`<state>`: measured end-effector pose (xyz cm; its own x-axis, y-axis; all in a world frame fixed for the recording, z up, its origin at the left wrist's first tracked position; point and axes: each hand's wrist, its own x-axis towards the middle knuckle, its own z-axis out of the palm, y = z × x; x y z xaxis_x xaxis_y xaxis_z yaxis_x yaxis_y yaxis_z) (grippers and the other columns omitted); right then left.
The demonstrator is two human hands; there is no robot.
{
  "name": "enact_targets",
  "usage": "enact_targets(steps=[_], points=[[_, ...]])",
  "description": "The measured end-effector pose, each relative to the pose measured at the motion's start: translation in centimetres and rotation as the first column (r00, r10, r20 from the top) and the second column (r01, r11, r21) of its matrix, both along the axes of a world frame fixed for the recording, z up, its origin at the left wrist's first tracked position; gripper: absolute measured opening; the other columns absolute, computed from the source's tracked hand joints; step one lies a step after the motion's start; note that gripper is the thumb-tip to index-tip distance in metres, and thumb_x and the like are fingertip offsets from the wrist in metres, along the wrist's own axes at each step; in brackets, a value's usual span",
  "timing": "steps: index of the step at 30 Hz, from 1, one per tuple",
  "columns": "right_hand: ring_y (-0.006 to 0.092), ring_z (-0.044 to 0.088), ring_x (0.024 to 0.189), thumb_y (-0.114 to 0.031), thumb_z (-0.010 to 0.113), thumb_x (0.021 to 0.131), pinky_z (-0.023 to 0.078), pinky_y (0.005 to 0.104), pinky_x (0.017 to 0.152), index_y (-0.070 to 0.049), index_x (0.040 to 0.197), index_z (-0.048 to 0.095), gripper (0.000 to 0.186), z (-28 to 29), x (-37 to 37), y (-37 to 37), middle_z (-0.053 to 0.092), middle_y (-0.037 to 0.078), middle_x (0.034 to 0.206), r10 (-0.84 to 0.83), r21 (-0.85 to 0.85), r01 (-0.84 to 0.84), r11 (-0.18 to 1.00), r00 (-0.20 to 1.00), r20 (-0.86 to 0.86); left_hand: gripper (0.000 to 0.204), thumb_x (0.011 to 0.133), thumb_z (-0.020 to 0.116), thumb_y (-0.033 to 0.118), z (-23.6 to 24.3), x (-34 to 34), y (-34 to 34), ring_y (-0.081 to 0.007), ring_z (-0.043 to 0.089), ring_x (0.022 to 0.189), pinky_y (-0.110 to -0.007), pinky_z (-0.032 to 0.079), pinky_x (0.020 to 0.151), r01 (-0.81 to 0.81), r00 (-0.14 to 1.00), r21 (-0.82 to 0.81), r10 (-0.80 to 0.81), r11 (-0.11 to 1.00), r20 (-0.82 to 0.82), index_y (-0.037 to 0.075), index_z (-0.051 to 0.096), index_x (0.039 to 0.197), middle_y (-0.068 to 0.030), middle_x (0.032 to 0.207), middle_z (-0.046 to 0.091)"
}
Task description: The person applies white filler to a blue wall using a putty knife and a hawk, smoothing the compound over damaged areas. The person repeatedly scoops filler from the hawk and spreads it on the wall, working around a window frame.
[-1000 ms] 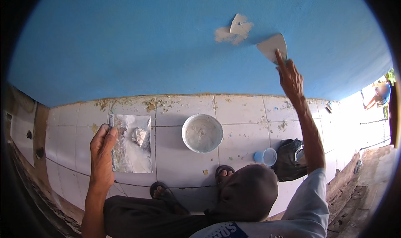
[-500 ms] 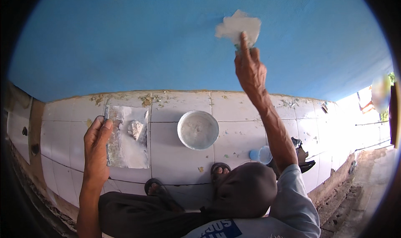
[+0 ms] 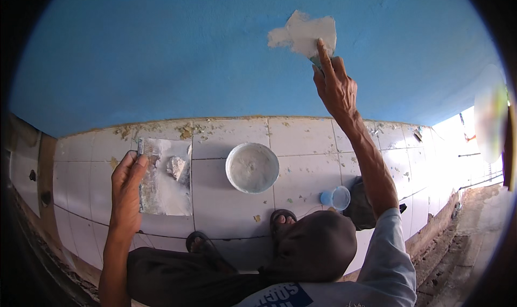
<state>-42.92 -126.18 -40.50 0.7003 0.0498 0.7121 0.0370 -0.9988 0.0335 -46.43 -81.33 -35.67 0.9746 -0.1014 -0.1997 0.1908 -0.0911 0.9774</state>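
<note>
Hands (image 3: 336, 90): two; one scraper (image 3: 328, 32), one board (image 3: 152, 186) held; one bowl (image 3: 277, 171).

Pretty sure this is a tiled porch or walkway along a building

Painted blue wall (image 3: 161, 54) at 12 o'clock with an off-white smear (image 3: 279, 36) on it, pale floor tiles (image 3: 231, 215) littered with flakes (image 3: 186, 130), a bowl of white paste (image 3: 229, 172) near the centre, bright daylight (image 3: 439, 137) blasting in at 3 o'clock and rough grey ground (image 3: 468, 229) around 4
</note>
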Motion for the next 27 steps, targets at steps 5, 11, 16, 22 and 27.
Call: enact_targets(steps=[5, 11, 16, 22, 27], points=[[0.0222, 0.061, 0.059, -0.015, 0.062, 0.092, 0.052, 0.0353, 0.043, -0.019, 0.153, 0.03, 0.069, -0.7, 1.6, 3.5, 0.055, 0.012, 0.089, -0.011, 0.301, -0.028, 0.953, 0.992, 0.128, 0.015, 0.1, 0.056, 0.02, -0.9, 0.4, 0.6, -0.0027, 0.043, 0.079, -0.021, 0.036, 0.076, 0.033, 0.999, -0.009, -0.033, 0.999, 0.01, 0.008, 0.061, 0.092, 0.0066, 0.083, 0.053], [0.0196, 0.06, 0.063, -0.014, 0.059, 0.095, 0.05, 0.0346, 0.047, -0.015, 0.152, 0.035, 0.062, -4.6, 0.6, 8.7, 0.057, 0.012, 0.089, 0.041, 0.403, -0.062, 0.913, 0.997, 0.062, 0.018, 0.097, 0.062, 0.018, -1.3, 0.4, 2.4, -0.0064, 0.06, 0.088, -0.023, 0.05, 0.079, 0.055, 0.997, -0.059, -0.058, 0.997, -0.041, 0.004, 0.06, 0.109, -0.0011, 0.097, 0.063], [0.0205, 0.059, 0.064, -0.014, 0.066, 0.091, 0.053, 0.0342, 0.048, -0.017, 0.155, 0.026, 0.075, -8.5, 2.5, 10.0, 0.055, 0.011, 0.094, 0.034, 0.395, -0.053, 0.917, 0.998, 0.057, 0.016, 0.099, 0.057, 0.017, -0.6, 0.2, 1.5, -0.0018, 0.039, 0.076, -0.02, 0.034, 0.073, 0.015, 0.999, -0.017, -0.015, 1.0, -0.03, 0.011, 0.055, 0.085, 0.0079, 0.079, 0.045], [0.0198, 0.057, 0.066, -0.016, 0.069, 0.089, 0.053, 0.0335, 0.046, -0.019, 0.156, 0.021, 0.083, -7.7, 8.0, 13.3, 0.052, 0.011, 0.094, 0.046, 0.448, -0.13, 0.884, 0.98, 0.193, 0.017, 0.099, 0.057, 0.017, -0.9, 0.1, 2.2, -0.0019, 0.039, 0.075, -0.02, 0.035, 0.071, 0.002, 0.999, -0.028, -0.003, 1.0, -0.037, 0.01, 0.053, 0.084, 0.0077, 0.079, 0.045], [0.0265, 0.058, 0.067, -0.014, 0.07, 0.088, 0.053, 0.0388, 0.051, -0.021, 0.157, 0.02, 0.085, -10.5, 10.1, 13.7, 0.05, 0.014, 0.093, -0.066, 0.487, 0.012, 0.873, 0.993, 0.094, 0.012, 0.099, 0.057, 0.016, -0.2, -0.1, 2.3, -0.0017, 0.046, 0.072, -0.02, 0.04, 0.065, 0.002, 0.998, -0.077, -0.007, 0.997, -0.059, 0.008, 0.056, 0.09, 0.0059, 0.08, 0.051]])
